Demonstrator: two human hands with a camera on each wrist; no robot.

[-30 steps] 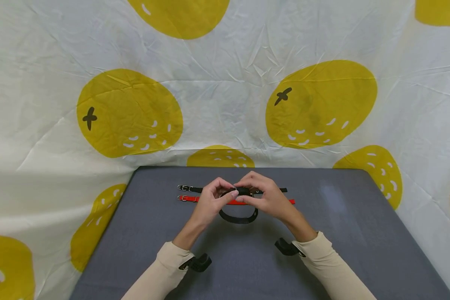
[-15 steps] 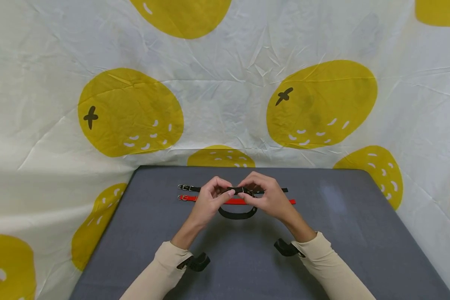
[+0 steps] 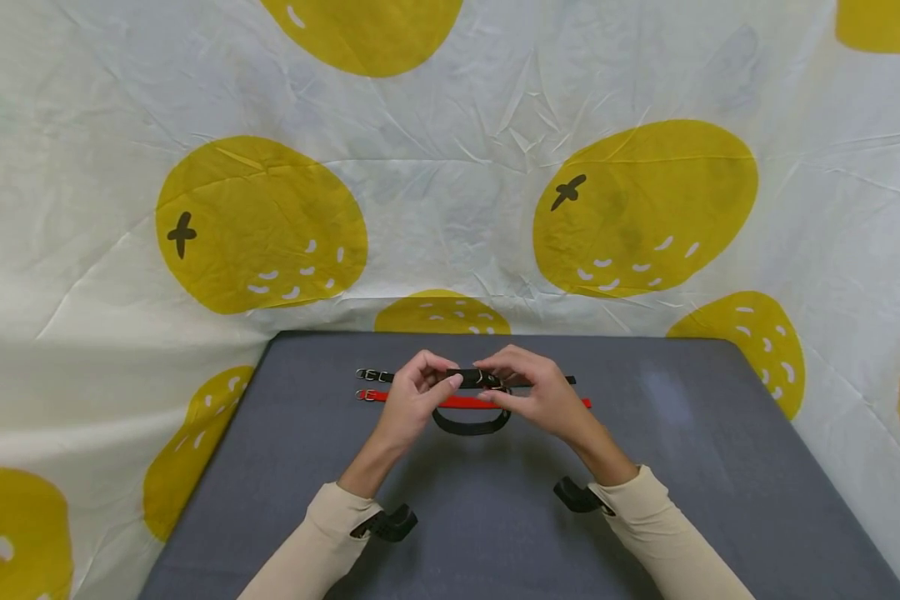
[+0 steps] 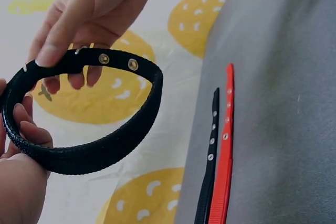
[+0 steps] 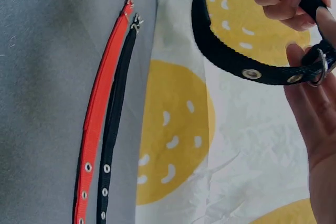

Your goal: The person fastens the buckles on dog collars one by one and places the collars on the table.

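Observation:
A black collar (image 3: 471, 427), bent round into a loop, hangs between both hands above the table, its padded strap and metal eyelets showing in the wrist views. My left hand (image 3: 411, 406) pinches its top strap between thumb and fingers. At the other side of the buckle part, my right hand (image 3: 528, 387) holds the strap; its thumb (image 4: 50, 54) presses on the band in the left wrist view. A metal D-ring (image 5: 321, 67) shows beside the right fingers in the right wrist view. Parts of the buckle are hidden by the fingers.
Behind the hands, a second black collar (image 3: 373, 376) and a red collar (image 3: 465, 402) lie straight and side by side on the grey table (image 3: 682, 467), buckles to the left. A cloth wall (image 3: 450, 217) with yellow prints stands beyond the far edge.
The fingertips have drawn a little apart, so more of the black strap shows between them. My left hand has shifted slightly left, and the hanging loop has risen a bit. The lying collars stay put.

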